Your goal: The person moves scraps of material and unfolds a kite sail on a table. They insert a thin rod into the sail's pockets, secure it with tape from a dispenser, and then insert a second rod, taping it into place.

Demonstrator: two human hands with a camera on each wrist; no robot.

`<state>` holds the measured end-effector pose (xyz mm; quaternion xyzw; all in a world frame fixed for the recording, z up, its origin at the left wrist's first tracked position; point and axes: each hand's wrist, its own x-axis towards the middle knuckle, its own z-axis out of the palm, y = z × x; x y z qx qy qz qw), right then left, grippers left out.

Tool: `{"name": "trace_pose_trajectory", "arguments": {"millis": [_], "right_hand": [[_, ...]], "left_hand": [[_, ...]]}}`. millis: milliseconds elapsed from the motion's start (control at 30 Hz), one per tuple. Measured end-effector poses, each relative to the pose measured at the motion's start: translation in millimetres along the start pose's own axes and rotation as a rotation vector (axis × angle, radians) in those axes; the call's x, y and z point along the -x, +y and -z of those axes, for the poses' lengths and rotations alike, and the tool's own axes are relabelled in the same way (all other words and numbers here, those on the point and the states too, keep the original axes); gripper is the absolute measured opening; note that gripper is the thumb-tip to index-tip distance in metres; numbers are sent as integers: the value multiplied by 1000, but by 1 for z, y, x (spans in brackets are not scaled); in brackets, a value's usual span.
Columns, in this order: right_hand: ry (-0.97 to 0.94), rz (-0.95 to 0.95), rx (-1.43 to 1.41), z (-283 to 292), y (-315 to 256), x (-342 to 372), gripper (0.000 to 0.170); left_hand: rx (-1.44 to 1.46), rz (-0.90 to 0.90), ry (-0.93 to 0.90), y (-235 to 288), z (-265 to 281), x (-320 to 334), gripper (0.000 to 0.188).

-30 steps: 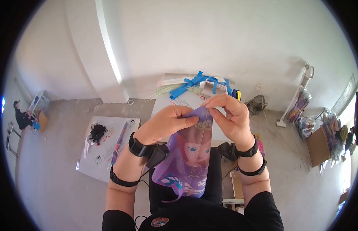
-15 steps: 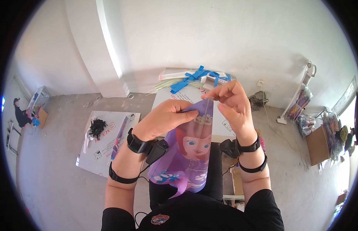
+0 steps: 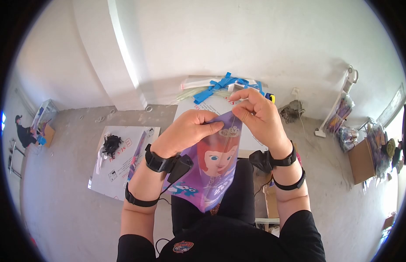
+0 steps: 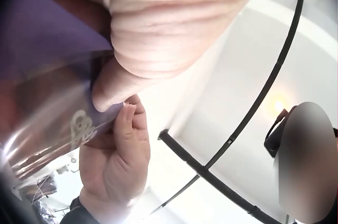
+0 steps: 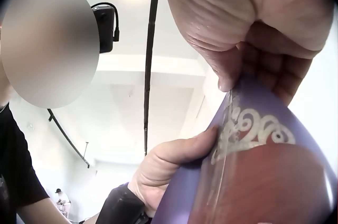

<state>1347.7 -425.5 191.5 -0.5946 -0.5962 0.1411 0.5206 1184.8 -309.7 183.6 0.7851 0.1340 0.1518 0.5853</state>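
Note:
A purple printed sheet [image 3: 218, 159] with a red-haired cartoon figure and a white crown hangs from both hands over the lap. My left hand [image 3: 185, 133] pinches its upper left edge between thumb and fingers. At the top corner my right hand [image 3: 262, 120] pinches the sheet between thumb and index finger. In the right wrist view the right thumb presses on the purple sheet [image 5: 264, 182] just above the crown, beside a clear strip. The left wrist view shows the left thumb on the sheet [image 4: 47, 39], with the right hand [image 4: 119, 166] gripping close by.
Ahead stands a surface with a white printed board [image 3: 190, 107], blue strips [image 3: 216, 87] and pale thin sticks. Another board [image 3: 117, 168] at the left bears a black bundle [image 3: 111, 145]. At the right are a white stick vacuum [image 3: 342, 98] and a cardboard box [image 3: 362, 161]; a person [image 3: 26, 131] is far left.
The right thumb and index finger, parted half a second ago, have closed on the sheet's top corner. The sheet's lower end has swung and folded to a point. The left hand keeps its hold.

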Motion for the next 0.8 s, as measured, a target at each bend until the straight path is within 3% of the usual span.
{"name": "trace_pose_trajectory", "arguments": {"millis": [233,333,533,600,667,733,767,800], "right_hand": [[69,143,49,-2,-3,2,13],[175,201,53,2,-2,1,12],[337,215,-3,16,18,13,10],[430,305,61,17,27,23,10],[403,297,134,21,36,36,18],[222,216,-74,21,39,51,31],[113,66,-73,25,51,62,45],[116,56,-77,25,52,65,45]], "left_hand": [[-112,-4,-37,-11,8,2,20],[-140,-4,9,-20,16,9,21],[-526,67,141,-64,39,45,23],[-572,177,252,-88,48,62,21],[-605,189,258,-110,58,77,20],[-599,224,366,-117,61,90,18],[-549,263,392,-117,63,97,17],[-513,269,414,-120,67,101,21]]}}
